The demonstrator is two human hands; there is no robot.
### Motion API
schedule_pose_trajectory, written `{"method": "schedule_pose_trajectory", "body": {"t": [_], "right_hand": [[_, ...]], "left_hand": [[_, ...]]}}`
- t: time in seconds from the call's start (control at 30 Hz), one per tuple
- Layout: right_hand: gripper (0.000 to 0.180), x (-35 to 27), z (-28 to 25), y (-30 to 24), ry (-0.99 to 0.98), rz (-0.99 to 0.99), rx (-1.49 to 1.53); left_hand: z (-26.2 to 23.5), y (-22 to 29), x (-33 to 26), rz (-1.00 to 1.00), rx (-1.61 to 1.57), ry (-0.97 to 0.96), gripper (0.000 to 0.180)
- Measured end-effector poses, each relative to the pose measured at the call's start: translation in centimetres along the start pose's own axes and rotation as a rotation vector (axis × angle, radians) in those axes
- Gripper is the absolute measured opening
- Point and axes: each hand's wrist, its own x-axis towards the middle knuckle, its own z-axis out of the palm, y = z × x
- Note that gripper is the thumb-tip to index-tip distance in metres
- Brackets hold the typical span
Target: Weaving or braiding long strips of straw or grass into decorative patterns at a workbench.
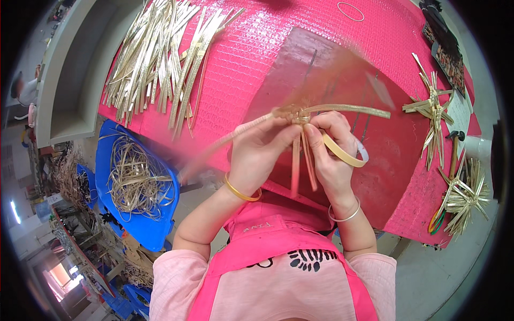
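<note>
In front of my chest, over a dark red board (385,182), both hands pinch a small knot of woven gold strips (303,118). My left hand (254,155) grips its left side, fingers closed. My right hand (334,174) has thumb and fingers closed on its right side. Several strip ends stick out: one reaches right, a blurred one runs left past my wrist, and others hang down between the hands. Blurred strips also stand above the knot. A pale gold band (342,154) curls in a loop at my right hand; where it joins the weave is hidden.
A pile of flat gold strips (155,59) lies at the far left of the pink-covered table (246,53). Woven gold pieces (435,109) and a hammer (455,147) are at the right. A blue bin (160,232) of tangled strips stands at lower left, below a grey open box (80,69).
</note>
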Motion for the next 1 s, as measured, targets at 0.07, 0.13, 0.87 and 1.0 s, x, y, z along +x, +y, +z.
{"method": "schedule_pose_trajectory", "body": {"t": [0.07,0.13,0.87,1.0], "right_hand": [[0.01,-0.5,0.4,0.2,0.0,-0.082,-0.055],[0.009,-1.6,1.5,-1.0,0.205,0.415,0.631],[0.023,-1.4,-4.7,1.2,-0.196,-0.139,-0.192],[0.019,1.6,-3.6,0.7,-0.14,0.118,0.043]], "left_hand": [[-0.1,0.4,0.1,-0.043,-0.043,-0.057,0.016],[0.4,-0.2,0.5,-0.086,-0.167,-0.052,0.014],[0.5,1.2,0.4,0.354,0.534,-0.396,0.008],[-2.0,-0.7,3.7,0.309,1.036,0.069,0.014]]}}
